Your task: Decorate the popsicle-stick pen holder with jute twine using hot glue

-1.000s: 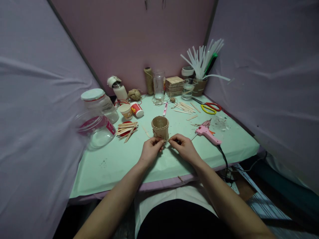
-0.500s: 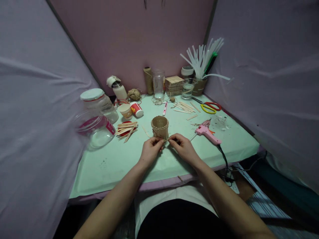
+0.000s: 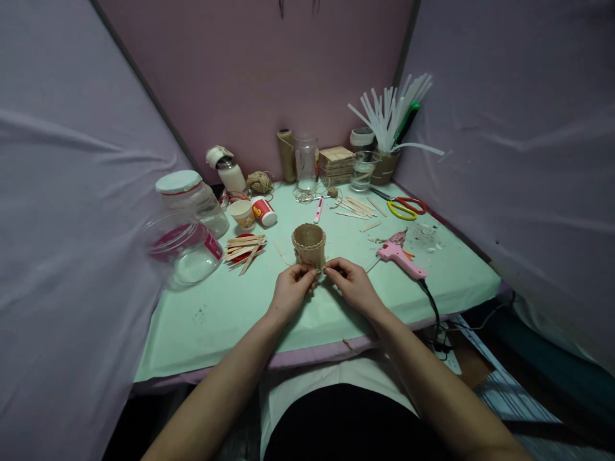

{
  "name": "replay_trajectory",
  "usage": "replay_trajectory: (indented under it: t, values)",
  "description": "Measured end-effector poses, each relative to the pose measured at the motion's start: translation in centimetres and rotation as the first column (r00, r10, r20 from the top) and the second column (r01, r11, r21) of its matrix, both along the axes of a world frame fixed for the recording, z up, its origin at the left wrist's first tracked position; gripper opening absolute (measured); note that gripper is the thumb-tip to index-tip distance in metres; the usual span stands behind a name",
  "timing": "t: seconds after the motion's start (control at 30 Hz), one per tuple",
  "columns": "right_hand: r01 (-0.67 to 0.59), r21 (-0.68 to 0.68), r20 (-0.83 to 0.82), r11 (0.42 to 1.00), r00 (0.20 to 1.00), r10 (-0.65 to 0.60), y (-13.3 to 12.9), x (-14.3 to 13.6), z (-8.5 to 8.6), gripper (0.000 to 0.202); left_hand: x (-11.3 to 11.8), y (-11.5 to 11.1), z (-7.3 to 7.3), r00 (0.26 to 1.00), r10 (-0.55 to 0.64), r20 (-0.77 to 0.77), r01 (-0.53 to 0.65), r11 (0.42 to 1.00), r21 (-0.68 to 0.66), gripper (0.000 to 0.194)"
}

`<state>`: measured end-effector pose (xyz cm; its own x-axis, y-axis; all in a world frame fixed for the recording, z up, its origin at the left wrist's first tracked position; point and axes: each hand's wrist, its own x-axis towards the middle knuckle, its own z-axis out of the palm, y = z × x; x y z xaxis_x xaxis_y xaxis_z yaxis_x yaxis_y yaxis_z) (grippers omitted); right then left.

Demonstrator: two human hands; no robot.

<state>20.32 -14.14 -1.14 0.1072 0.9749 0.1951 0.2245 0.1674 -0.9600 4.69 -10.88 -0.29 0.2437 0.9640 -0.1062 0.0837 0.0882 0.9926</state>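
Brown cup (image 3: 310,255) upright near the middle of the table (image 3: 230,330). Left hand (image 3: 291,289) and right hand (image 3: 354,283) at its near base, fingertips pinched together on a thin strand (image 3: 320,271), too small to identify. Rear right: brown pot (image 3: 383,171) holding white sticks (image 3: 382,125) and a green-and-black tool (image 3: 407,123); glass (image 3: 361,182) just beside it contains clear liquid. Left: paper cup (image 3: 245,219) upright, red cup (image 3: 263,210) on its side.

Dim, soft light leaves the pink wall (image 3: 254,83) dusky, with wide-angle stretching toward the edges.
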Motion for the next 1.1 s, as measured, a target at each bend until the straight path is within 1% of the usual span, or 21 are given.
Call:
replay_trajectory:
  t: [0.13, 0.23, 0.33, 0.47, 0.67, 0.83, 1.1]
  values:
    - [0.003, -0.060, -0.092, 0.998, 0.996, -0.009, 0.15, -0.08, -0.07, 0.021, 0.10, -0.21, -0.05, 1.000, -0.028, 0.006, 0.028, 0.999, 0.028, 0.031]
    - [0.001, -0.122, -0.162, 0.993, 0.987, -0.021, 0.20, -0.12, 0.01, 0.022, 0.23, -0.33, -0.03, 0.997, -0.064, -0.041, 0.067, 0.995, 0.072, 0.035]
    - [0.006, -0.158, -0.191, 0.987, 0.981, -0.037, 0.28, -0.11, 0.10, 0.023, 0.39, -0.30, 0.06, 0.991, -0.088, -0.098, 0.098, 0.990, 0.101, 0.031]
    - [0.041, -0.173, -0.164, 0.984, 0.984, -0.069, 0.47, -0.08, 0.04, 0.022, 0.48, -0.13, -0.07, 0.985, -0.082, -0.154, 0.102, 0.986, 0.129, 0.030]
    - [0.062, -0.158, -0.115, 0.985, 0.990, -0.081, 0.64, -0.10, -0.35, 0.021, 0.38, 0.05, -0.64, 0.973, -0.058, -0.222, 0.103, 0.975, 0.197, 0.019]
    - [0.107, -0.148, -0.082, 0.983, 0.989, -0.120, 0.59, -0.01, -0.54, 0.024, 0.28, 0.13, -0.86, 0.963, -0.064, -0.262, 0.119, 0.973, 0.199, 0.020]
    - [0.115, -0.156, -0.089, 0.981, 0.987, -0.130, 0.50, 0.02, -0.39, 0.024, 0.20, 0.03, -0.64, 0.955, -0.067, -0.287, 0.134, 0.966, 0.220, 0.020]
